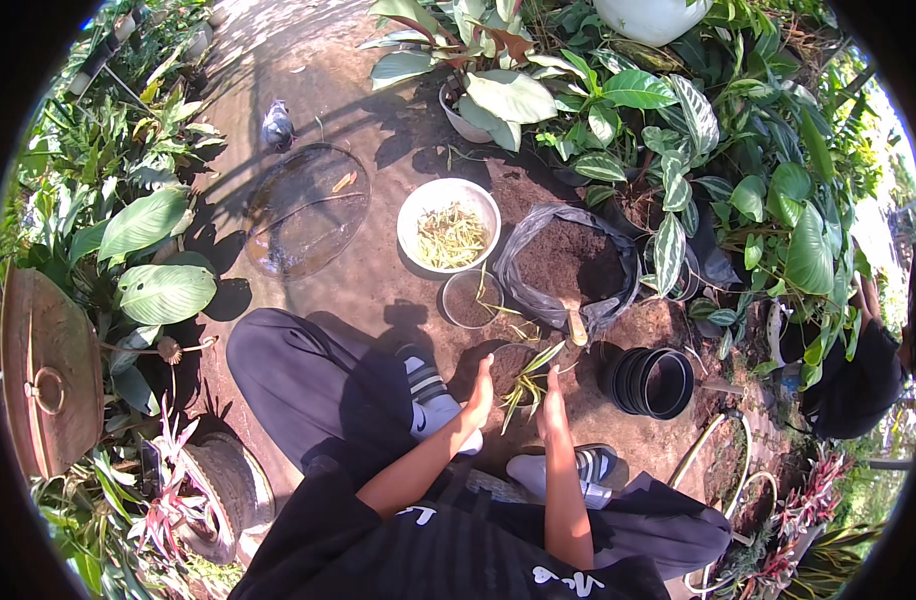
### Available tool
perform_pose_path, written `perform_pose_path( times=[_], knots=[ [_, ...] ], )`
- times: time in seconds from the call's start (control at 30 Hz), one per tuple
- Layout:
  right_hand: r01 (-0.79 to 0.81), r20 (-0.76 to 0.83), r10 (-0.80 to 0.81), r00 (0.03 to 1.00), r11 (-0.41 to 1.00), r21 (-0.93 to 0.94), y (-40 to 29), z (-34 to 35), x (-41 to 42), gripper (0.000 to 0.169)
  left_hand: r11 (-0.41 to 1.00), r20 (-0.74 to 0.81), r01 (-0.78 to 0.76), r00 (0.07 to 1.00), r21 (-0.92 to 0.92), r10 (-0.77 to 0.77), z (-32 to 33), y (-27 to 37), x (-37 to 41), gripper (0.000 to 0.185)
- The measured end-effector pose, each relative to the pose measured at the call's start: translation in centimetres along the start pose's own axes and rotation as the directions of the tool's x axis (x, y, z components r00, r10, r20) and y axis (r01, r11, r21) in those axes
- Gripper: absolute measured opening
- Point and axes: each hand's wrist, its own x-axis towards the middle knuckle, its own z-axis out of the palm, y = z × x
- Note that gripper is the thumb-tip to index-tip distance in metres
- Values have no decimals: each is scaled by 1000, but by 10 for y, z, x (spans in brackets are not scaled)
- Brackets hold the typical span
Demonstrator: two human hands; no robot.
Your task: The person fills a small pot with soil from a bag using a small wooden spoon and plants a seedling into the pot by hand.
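A pot of soil (505, 364) with a yellow-green leafy plant (530, 384) stands between my feet. My left hand (480, 393) is at the pot's left side and my right hand (552, 403) at its right side, palms facing each other, fingers extended. Whether either palm touches the pot is unclear. Just beyond is a second soil-filled pot (471, 300) with a thin sprig over its rim. Behind it, a white bowl (408, 217) holds yellow-green cuttings. A black plastic bag (512, 259) of dark soil lies to the right, with a wooden-handled trowel (576, 324) stuck in its near edge.
Stacked black nursery pots (642, 381) stand on the right, near a pale hose (747, 450). A round wet lid or tray (308, 214) lies at the far left, with a grey bird (278, 126) beyond. Potted foliage lines both sides. Another person (855, 382) in dark clothing is at the right edge.
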Motion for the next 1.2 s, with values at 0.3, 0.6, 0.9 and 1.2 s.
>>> perform_pose_path(
  times=[0.3,0.6,0.9,1.2],
  knots=[
    [-60,-7,60,998,996,73,24,25,21,62,986,-295,-169,942,-6,159,-6,28,-22,59],
    [9,208,11,978,996,-93,24,51,20,66,849,-534,-495,776,-187,335,-42,20,22,28],
    [-50,-55,40,998,976,-212,-2,50,-8,56,782,-552,-620,631,64,546,-26,46,-5,19],
    [358,59,-379,924,797,-486,-126,37,-109,33,643,70,-749,659,160,749,31,84,-48,14]
  ],
)
